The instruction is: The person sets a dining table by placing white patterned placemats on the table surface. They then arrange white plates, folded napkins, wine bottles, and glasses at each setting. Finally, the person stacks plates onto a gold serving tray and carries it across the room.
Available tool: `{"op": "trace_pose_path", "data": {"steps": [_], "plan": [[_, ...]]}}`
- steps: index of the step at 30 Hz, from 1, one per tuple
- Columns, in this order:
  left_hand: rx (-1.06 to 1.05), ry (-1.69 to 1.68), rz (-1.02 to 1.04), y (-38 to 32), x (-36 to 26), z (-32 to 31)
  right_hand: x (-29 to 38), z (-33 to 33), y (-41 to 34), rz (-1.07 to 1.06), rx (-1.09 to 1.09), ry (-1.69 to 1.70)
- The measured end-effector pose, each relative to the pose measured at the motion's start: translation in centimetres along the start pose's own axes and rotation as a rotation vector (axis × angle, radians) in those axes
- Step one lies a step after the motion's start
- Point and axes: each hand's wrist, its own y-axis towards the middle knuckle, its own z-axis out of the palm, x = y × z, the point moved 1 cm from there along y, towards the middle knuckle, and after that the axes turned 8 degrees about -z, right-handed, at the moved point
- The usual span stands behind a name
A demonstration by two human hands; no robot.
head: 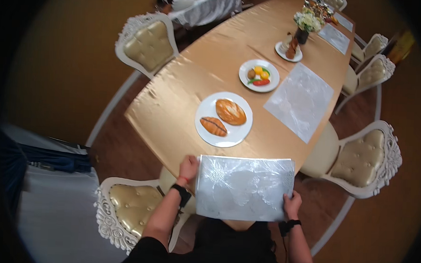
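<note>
A silvery embossed placemat (pixel 245 189) is held out flat in front of me, over the near end of a long table with a gold satin tablecloth (pixel 184 95). My left hand (pixel 188 168) grips its upper left edge, and my right hand (pixel 292 204) grips its lower right edge. Just beyond it on the cloth is a white plate (pixel 240 134) with a bread loaf (pixel 231 112) and a smaller scored roll (pixel 213 126). Another silvery placemat (pixel 300 102) lies farther up along the right side of the table.
Farther up stand a plate of colourful food (pixel 246 80), a small plate with a brown item (pixel 279 53) and a vase of white flowers (pixel 301 36). Carved white chairs (pixel 133 205) surround the table, one close at the left and another at the right (pixel 357 157). A silver-draped side table (pixel 216 8) is beyond.
</note>
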Motion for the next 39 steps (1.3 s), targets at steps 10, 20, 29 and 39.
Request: {"op": "trace_pose_path", "data": {"steps": [10, 20, 29, 39], "plan": [[0.230, -0.726, -0.396, 12.4, -6.4, 4.9, 1.3, 2.6, -8.4, 0.148, -0.231, -0.172], [-0.105, -0.284, 0.100, 13.6, -5.8, 1.2, 1.4, 4.4, -10.0, 0.322, -0.240, 0.178], [0.295, 0.087, 0.028, -1.2, 2.5, -2.9, 1.6, 3.6, -8.6, 0.408, -0.026, 0.239], [0.092, -0.055, 0.039, -5.5, 3.7, -3.4, 4.9, 3.6, -6.7, 0.396, 0.087, 0.226]]}}
